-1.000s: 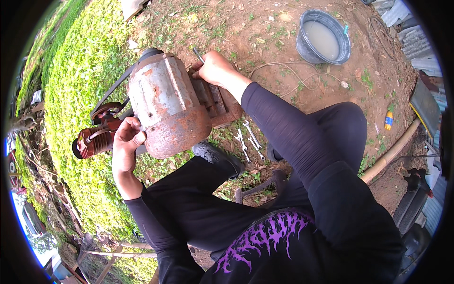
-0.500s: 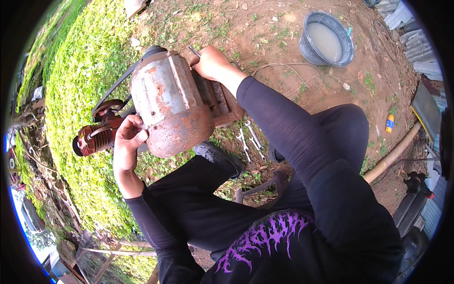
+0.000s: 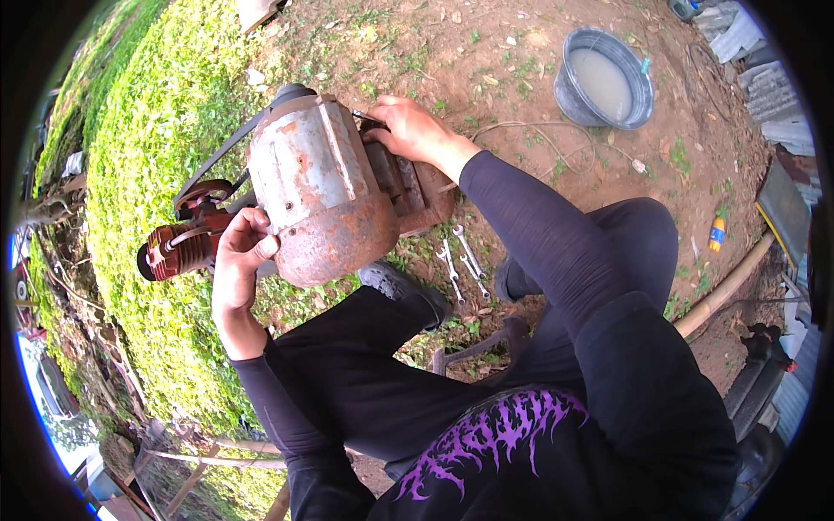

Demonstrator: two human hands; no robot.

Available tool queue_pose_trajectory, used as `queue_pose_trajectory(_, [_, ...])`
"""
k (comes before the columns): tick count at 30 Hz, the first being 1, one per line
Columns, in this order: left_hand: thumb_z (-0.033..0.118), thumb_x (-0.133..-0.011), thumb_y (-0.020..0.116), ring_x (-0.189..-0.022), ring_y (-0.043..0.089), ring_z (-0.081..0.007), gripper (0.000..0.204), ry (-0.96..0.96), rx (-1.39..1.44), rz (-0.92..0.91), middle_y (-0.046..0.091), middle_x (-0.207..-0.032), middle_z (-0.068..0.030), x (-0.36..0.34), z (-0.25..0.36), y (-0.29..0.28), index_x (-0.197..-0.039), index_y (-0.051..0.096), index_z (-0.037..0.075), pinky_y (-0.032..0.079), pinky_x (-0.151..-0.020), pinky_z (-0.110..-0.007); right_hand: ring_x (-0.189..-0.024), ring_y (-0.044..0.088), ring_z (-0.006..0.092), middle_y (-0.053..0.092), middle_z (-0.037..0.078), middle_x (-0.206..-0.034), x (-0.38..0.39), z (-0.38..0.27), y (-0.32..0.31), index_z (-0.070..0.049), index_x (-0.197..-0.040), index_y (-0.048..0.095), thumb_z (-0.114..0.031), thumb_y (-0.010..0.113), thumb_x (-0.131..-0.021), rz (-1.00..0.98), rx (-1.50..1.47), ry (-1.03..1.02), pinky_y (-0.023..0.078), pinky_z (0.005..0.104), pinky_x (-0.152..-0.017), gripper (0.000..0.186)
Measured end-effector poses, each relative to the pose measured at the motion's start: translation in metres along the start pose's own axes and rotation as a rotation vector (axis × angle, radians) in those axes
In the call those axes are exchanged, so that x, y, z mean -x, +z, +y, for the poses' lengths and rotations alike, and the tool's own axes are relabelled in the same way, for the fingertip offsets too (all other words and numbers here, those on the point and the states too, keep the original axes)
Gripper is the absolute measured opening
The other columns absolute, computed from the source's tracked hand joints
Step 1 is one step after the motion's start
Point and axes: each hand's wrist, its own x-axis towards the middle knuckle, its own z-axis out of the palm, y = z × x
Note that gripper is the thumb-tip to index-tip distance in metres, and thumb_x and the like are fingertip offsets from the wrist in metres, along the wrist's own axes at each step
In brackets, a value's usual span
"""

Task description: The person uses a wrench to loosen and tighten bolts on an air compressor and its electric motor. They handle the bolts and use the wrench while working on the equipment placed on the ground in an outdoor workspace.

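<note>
A rusty grey electric motor (image 3: 321, 182) stands before me on a rusted metal base (image 3: 426, 191). My left hand (image 3: 239, 260) is closed at the motor's near left side, with thumb and curled fingers against its casing. At the far right side of the motor, my right hand (image 3: 408, 130) grips a wrench (image 3: 361, 115), of which only a short metal end shows. What the wrench bears on is hidden behind the hand and motor. A black belt (image 3: 221, 152) runs from the motor's far end to a pulley (image 3: 204, 195) beside a red finned compressor head (image 3: 174, 250).
Several wrenches (image 3: 465, 265) lie on the ground near my shoes. A black bucket (image 3: 569, 91) of cloudy water stands at the far right, near a loose cord (image 3: 556, 143). Farther right are a yellow bottle (image 3: 717, 234) and a bamboo pole (image 3: 725, 286). Low green plants grow on the left.
My right hand has turned and moved slightly, and less of the wrench sticks out beyond it. My left hand stays against the motor. The whole view has shifted a little.
</note>
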Motion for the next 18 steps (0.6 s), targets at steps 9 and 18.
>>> queue_pose_trajectory(9, [0.018, -0.076, 0.089, -0.087, 0.054, -0.0068, 0.04, -0.008, 0.0, -0.009, 0.056, -0.093, 0.0062, 0.0, 0.0, -0.002, -0.102, 0.059, 0.01, 0.043, -0.083, -0.023, -0.107, 0.062, 0.0368, 0.061, 0.019, -0.113, 0.0, -0.003, 0.001, 0.002, -0.119, 0.065, -0.021, 0.074, -0.088, -0.011, -0.045, 0.03, 0.052, 0.0434, -0.092, 0.039])
queue_pose_trajectory(18, [0.018, -0.075, 0.089, -0.087, 0.054, -0.0068, 0.04, -0.015, 0.007, -0.001, 0.057, -0.094, 0.0062, 0.0, 0.001, 0.0, -0.101, 0.059, 0.01, 0.043, -0.083, -0.023, -0.108, 0.063, 0.0381, 0.062, 0.02, -0.114, 0.007, -0.006, 0.005, 0.0, -0.118, 0.065, -0.017, 0.07, -0.09, 0.037, -0.039, 0.07, 0.053, 0.0442, -0.093, 0.033])
